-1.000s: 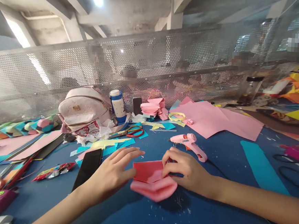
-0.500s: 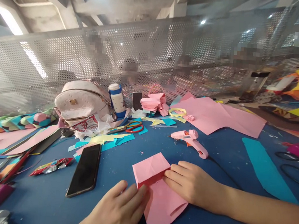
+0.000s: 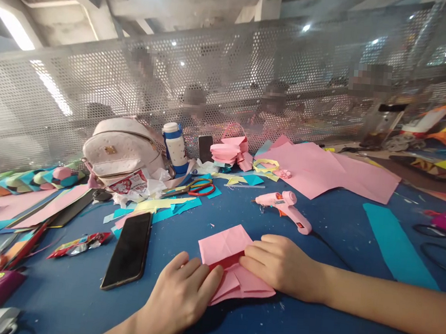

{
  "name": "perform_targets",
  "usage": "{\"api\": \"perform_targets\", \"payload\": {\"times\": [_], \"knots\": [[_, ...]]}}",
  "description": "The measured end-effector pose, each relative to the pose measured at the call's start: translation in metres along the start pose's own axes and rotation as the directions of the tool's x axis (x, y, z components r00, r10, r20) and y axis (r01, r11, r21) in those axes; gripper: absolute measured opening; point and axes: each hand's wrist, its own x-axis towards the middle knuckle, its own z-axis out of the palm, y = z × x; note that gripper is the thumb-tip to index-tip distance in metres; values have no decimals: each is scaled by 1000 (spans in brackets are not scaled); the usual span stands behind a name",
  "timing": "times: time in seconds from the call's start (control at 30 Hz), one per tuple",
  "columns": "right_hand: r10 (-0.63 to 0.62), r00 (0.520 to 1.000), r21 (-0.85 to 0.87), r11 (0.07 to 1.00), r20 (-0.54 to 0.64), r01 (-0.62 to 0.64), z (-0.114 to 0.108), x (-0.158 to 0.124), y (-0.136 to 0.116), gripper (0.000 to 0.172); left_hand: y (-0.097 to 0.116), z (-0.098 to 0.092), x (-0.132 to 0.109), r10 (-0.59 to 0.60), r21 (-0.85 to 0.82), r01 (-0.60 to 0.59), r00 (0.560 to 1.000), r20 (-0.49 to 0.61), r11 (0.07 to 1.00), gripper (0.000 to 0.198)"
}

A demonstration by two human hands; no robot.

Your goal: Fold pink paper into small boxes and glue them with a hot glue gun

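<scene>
Between my hands on the blue tabletop lies a folded piece of pink paper, its far part creased into a box-like shape and its near flap turned up. My left hand grips its left side, thumb toward the fold. Gripping the right side is my right hand, with fingertips tucked at the crease and partly hidden. A pink glue gun with a black cord lies just beyond my right hand. To the left of the paper rests a black smartphone.
Scissors lie among paper scraps farther back. A pale backpack, a bottle and a folded pink paper piece stand before a perforated metal screen. Pink sheets and a blue strip lie to the right.
The near flap of the pink paper has come up and folded away from me, where it lay flat before. My left hand has shifted slightly upward along its edge.
</scene>
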Motion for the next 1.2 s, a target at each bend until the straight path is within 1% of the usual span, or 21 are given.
{"api": "perform_targets", "payload": {"times": [0.07, 0.13, 0.2, 0.27, 0.33, 0.43, 0.57, 0.67, 0.73, 0.8, 0.87, 0.93, 1.03, 1.13, 1.2], "knots": [[-49, 999, -55, 997, -8, 49, 0, 2, 0, 28, -4, 1, -3, -11, -12, 12, 1000, 23, 1000, 28], [-76, 997, -97, 993, -19, 74, 0, 4, -1, 26, -8, 4, -7, -46, -36, 48, 997, 68, 998, 29], [-54, 998, -116, 992, -11, 52, 2, 6, -3, 26, -10, 7, -10, -66, -60, 72, 992, 104, 996, 28], [-12, 1000, -128, 992, 14, 13, 5, 8, -5, 27, -11, 9, -12, -56, -71, 65, 992, 115, 995, 27], [15, 999, -140, 990, 34, -10, 7, 9, -7, 28, -11, 10, -13, -32, -77, 40, 994, 103, 996, 26], [42, 999, -120, 992, 25, -39, 8, 9, -10, 28, -11, 9, -14, -17, -96, 24, 997, 80, 995, 26], [63, 997, -83, 994, -45, -66, 3, 9, -9, 31, -12, 8, -16, -63, -171, 74, 996, 68, 982, 24], [56, 995, -55, 997, -83, -61, -1, 9, -5, 32, -13, 9, -17, -111, -193, 114, 993, 30, 975, 22], [73, 994, -2, 997, -80, -73, -2, 9, -3, 30, -14, 9, -17, -116, -189, 115, 993, 6, 975, 21], [103, 993, 66, 993, -53, -100, -3, 8, 0, 28, -14, 8, -18, -99, -188, 95, 995, -9, 978, 21], [117, 993, 118, 987, -30, -113, -4, 8, 3, 30, -14, 7, -19, -74, -190, 69, 997, -17, 979, 23], [96, 995, 144, 985, -27, -91, -3, 7, 4, 36, -13, 6, -20, -61, -195, 56, 998, -19, 979, 24], [32, 998, 147, 989, -45, -25, -1, 7, 5, 43, -13, 5, -20, -58, -219, 54, 998, -13, 974, 22], [6, 999, 139, 990, -44, 0, 1, 8, 4, 41, -13, 4, -20, -90, -298, 82, 996, -13, 951, 20], [14, 999, 133, 991, -36, -9, 2, 9, 3, 39, -13, 3, -19, -124, -352, 104, 992, -32, 930, 24]]}}
